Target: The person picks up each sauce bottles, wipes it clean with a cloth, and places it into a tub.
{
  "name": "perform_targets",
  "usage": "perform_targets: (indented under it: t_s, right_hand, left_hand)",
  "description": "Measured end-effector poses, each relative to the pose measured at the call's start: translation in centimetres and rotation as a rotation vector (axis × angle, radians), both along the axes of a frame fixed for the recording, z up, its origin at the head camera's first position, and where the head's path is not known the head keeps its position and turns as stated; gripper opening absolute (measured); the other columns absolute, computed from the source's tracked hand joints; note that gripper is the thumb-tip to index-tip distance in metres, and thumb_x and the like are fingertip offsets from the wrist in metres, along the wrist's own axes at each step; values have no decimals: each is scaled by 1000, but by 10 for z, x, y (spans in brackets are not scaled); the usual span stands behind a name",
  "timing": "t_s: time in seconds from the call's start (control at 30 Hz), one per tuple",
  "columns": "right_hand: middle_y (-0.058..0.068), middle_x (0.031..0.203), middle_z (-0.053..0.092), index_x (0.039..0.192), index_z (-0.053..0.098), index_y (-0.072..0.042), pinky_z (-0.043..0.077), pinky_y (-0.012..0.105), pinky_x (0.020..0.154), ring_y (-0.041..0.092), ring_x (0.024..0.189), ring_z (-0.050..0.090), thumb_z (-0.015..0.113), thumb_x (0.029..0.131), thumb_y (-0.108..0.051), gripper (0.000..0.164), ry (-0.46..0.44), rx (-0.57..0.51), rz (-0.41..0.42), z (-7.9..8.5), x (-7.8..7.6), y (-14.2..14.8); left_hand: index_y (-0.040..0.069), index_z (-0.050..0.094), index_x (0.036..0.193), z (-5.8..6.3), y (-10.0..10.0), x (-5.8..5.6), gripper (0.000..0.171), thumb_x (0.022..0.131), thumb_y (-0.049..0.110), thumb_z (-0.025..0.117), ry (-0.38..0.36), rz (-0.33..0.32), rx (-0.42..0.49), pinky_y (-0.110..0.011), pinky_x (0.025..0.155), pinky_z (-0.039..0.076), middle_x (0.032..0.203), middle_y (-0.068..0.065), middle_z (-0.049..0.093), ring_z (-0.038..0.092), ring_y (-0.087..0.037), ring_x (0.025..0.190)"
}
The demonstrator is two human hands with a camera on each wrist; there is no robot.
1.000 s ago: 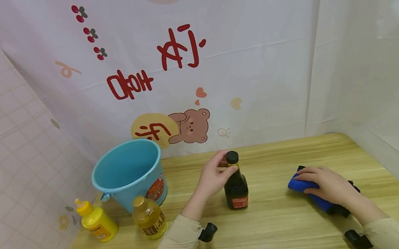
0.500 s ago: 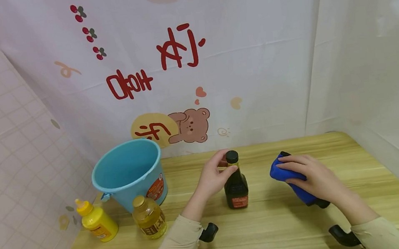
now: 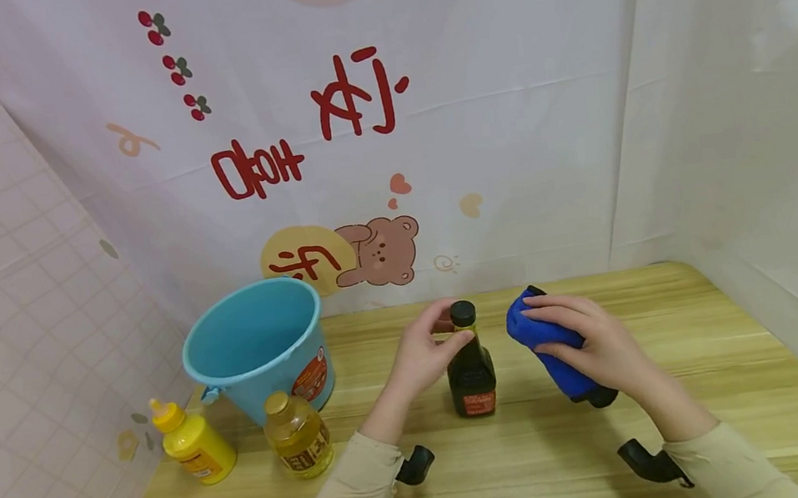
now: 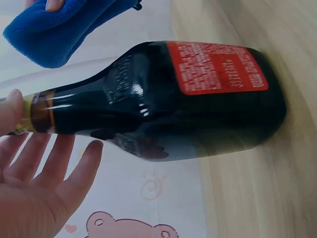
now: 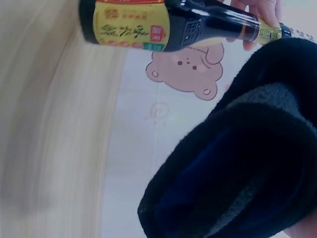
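A dark soy sauce bottle (image 3: 472,378) with a black cap stands upright on the table. My left hand (image 3: 424,353) pinches its neck between thumb and fingers, just below the cap. To the right of the bottle, my right hand (image 3: 593,339) grips a folded blue cloth (image 3: 551,347) with black edging, held above the tabletop and apart from the bottle. The left wrist view has the red back label of the bottle (image 4: 148,99) facing the camera. In the right wrist view the dark folds of the cloth (image 5: 237,168) hide most of the right hand.
On the left stands a light blue bucket (image 3: 311,340). In front of it are a bottle of yellow oil (image 3: 295,439) and a yellow squeeze bottle (image 3: 198,450). A printed white curtain (image 3: 515,99) hangs behind the wooden table (image 3: 520,477).
My right hand has lifted the blue cloth and carried it leftward, closer to the bottle. The left hand and the bottle have stayed in place.
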State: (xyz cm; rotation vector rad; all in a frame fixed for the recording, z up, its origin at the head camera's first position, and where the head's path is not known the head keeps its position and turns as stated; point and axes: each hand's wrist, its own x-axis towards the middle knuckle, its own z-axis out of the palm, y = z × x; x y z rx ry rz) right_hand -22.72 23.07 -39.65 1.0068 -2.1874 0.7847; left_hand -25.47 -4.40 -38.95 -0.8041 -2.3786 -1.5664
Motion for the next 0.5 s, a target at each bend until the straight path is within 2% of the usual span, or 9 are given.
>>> perform_targets:
  t_s: [0.17, 0.3, 0.4, 0.5]
  right_hand:
    - [8, 136, 57, 128, 66, -14, 38, 21, 103, 32, 124, 53, 84, 71, 7, 63, -36, -43, 14, 2, -1, -8]
    - [6, 136, 56, 126, 66, -13, 48, 38, 98, 31, 125, 52, 84, 73, 6, 59, -66, -69, 16, 2, -3, -16]
    - [7, 136, 54, 126, 66, -13, 50, 51, 94, 31, 125, 51, 83, 74, 6, 57, -87, -87, 31, 1, -5, -22]
    - [8, 136, 54, 126, 66, -13, 50, 53, 93, 31, 125, 51, 83, 75, 5, 57, -96, -99, 50, -1, -7, -27]
  left_hand:
    - [21, 64, 128, 7, 0, 4, 41, 89, 18, 76, -39, 55, 80, -39, 85, 55, 115, 0, 68, 65, -19, 105]
    - [18, 67, 125, 7, 2, 6, 38, 89, 19, 77, -31, 77, 126, -41, 83, 56, 112, -2, 69, 65, -21, 104]
    - [18, 68, 124, 5, 5, 7, 37, 88, 18, 77, -23, 90, 138, -38, 81, 57, 111, -2, 69, 66, -21, 102]
    - [20, 68, 123, 1, 8, 7, 37, 88, 17, 77, -13, 103, 140, -34, 78, 57, 109, -2, 69, 66, -19, 99]
